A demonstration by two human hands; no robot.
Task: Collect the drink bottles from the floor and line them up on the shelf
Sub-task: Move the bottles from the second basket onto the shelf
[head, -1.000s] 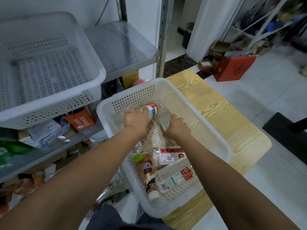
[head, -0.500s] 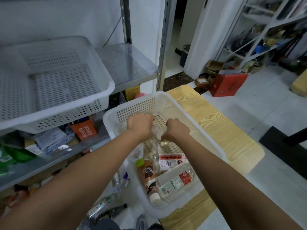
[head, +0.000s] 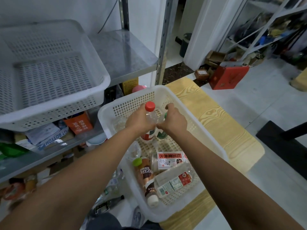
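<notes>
On our left the steel shelf (head: 123,53) waits beside an empty white bin (head: 54,103). Our left hand (head: 138,122) is wrapped around the red-capped bottle (head: 150,113), upright over the floor basket (head: 211,143). Our right hand (head: 174,121) seems closed on a green-capped bottle (head: 162,134), though it is mostly hidden. We should lift both straight up, clear the rim, then stand them side by side.

Upper left of your view: metal shelf (head: 126,53) carries one empty white basket (head: 54,90). Centre: a wooden tabletop (head: 221,123) bears the perforated basket (head: 214,146) of bottles. Pale floor (head: 265,100) at right.
</notes>
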